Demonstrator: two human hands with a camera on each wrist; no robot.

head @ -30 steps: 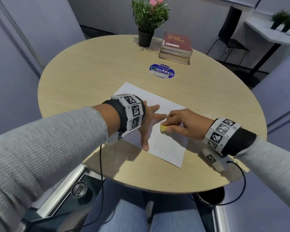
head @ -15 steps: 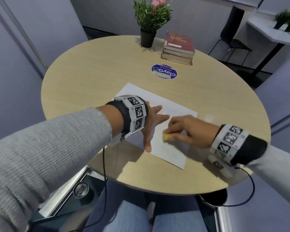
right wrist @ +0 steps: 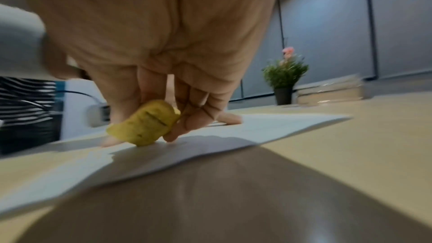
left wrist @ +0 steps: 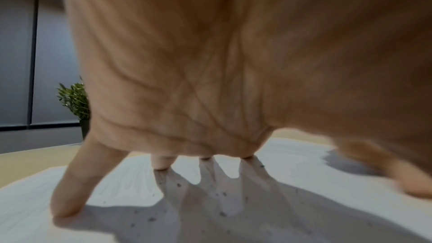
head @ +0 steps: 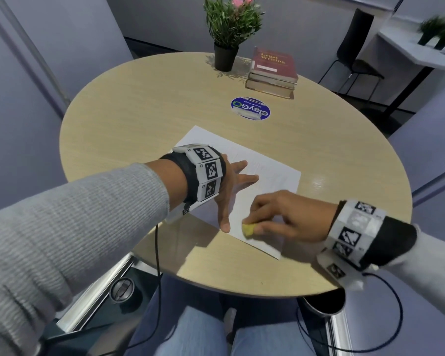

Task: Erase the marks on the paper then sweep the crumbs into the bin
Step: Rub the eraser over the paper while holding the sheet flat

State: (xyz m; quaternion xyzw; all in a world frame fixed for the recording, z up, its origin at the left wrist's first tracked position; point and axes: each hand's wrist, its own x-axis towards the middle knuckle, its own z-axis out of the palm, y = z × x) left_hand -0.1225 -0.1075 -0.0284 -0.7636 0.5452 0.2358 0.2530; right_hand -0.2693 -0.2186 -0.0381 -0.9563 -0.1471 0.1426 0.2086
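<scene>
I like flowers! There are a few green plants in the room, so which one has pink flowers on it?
The potted plant standing on the round table beside the stack of books. The plants on the far shelf show only green.

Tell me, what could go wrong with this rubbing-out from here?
The right hand rubs the yellow eraser close to the paper's near edge, so the sheet might crease, though the left hand presses it flat. Dark crumbs lie by the left fingers; a careless move could scatter them over the table.
</scene>
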